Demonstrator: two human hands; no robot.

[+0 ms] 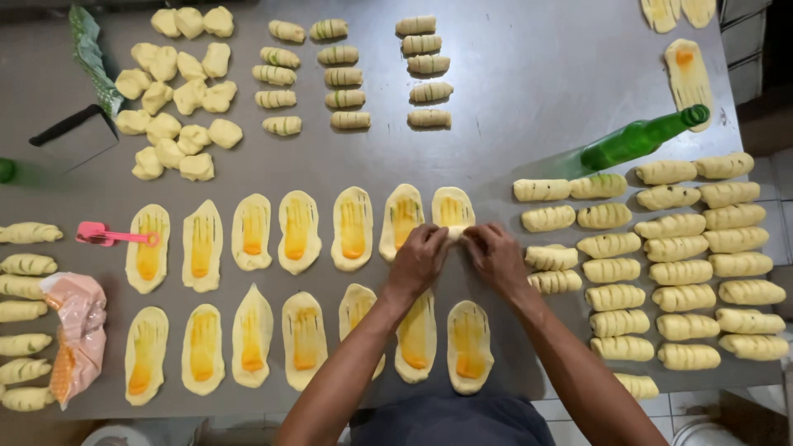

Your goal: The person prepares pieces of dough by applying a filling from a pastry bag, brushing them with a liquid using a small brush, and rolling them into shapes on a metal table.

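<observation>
- Scene: steel table [529, 99], seen from above. Two rows of flattened oval dough pieces w/ orange-yellow filling spread down the middle.
- Work piece: the rightmost dough oval in the upper row [452, 208], just right of its neighbour oval [401, 216]. Its near end sits under both hands; far end lies flat, filling showing.
- Left hand [419, 258]: fingers curled down, pinching the near edge of the dough from the left side. Closed on dough.
- Right hand [496, 256]: same posture, mirrored; fingertips meet the left hand's at the dough edge. Closed on dough.
- Step in hand (judged): near edge is being lifted and turned over the filling to begin a roll.
- To do it well, approx.: keep both thumbs level so the roll comes out straight; tuck the first turn tight over the filling so none squeezes out at the sides; light, even pressure, no stretching of the thin far end.
- Ref. for shape: finished rolls [677, 272] in rows at the right, near the right hand, each w/ spiral ridges.
- Also on the table: green glass bottle [640, 139] lying on its side beyond the rolls; pink brush [111, 236] at the left end of the upper row; heap of raw dough lumps [178, 91] top left; orange filling bag [78, 330] at the left edge.
- Lower row [306, 339] not yet rolled; forearms pass over its right end, so avoid dragging the wrists across it.
</observation>
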